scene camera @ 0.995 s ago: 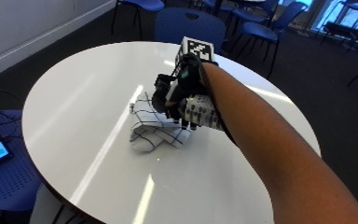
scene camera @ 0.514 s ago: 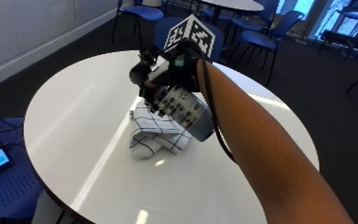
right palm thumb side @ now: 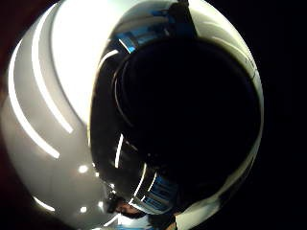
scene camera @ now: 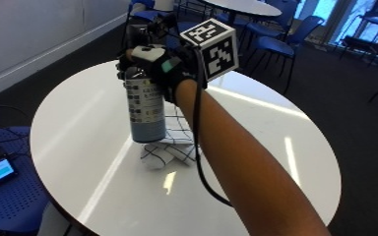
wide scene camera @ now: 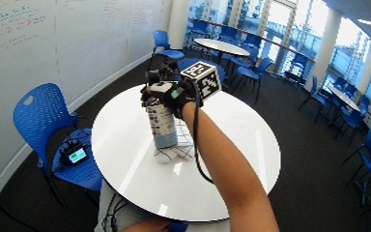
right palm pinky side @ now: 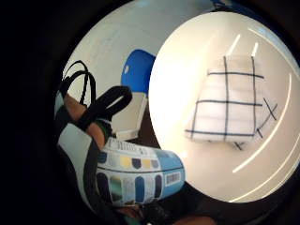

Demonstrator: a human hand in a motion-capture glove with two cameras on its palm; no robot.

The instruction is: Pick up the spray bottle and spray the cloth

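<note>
On the round white table [scene camera: 71,118] lies a folded white cloth [scene camera: 169,151] with a dark grid pattern. My gloved right hand [scene camera: 159,69] grips the neck and top of a blue-grey spray bottle [scene camera: 144,110]. The bottle stands upright in the air, and its base hides part of the cloth. The wide outside view shows the same: hand [wide scene camera: 169,94], bottle [wide scene camera: 162,126], cloth [wide scene camera: 176,152]. In the little finger side palm view the bottle's label [right palm pinky side: 140,176] is close to the palm and the cloth [right palm pinky side: 229,105] lies further off on the table. The bottle's dark body [right palm thumb side: 192,120] fills the thumb side view.
A blue chair [wide scene camera: 34,111] stands left of the table, with a small screen device [wide scene camera: 78,155] on a blue seat close to the table's edge. More blue chairs and another table [wide scene camera: 221,46] stand behind. Bare tabletop surrounds the cloth.
The hand has risen from the cloth with the bottle. The bottle was tilted low over the cloth and now stands upright and higher. The outside camera has shifted too.
</note>
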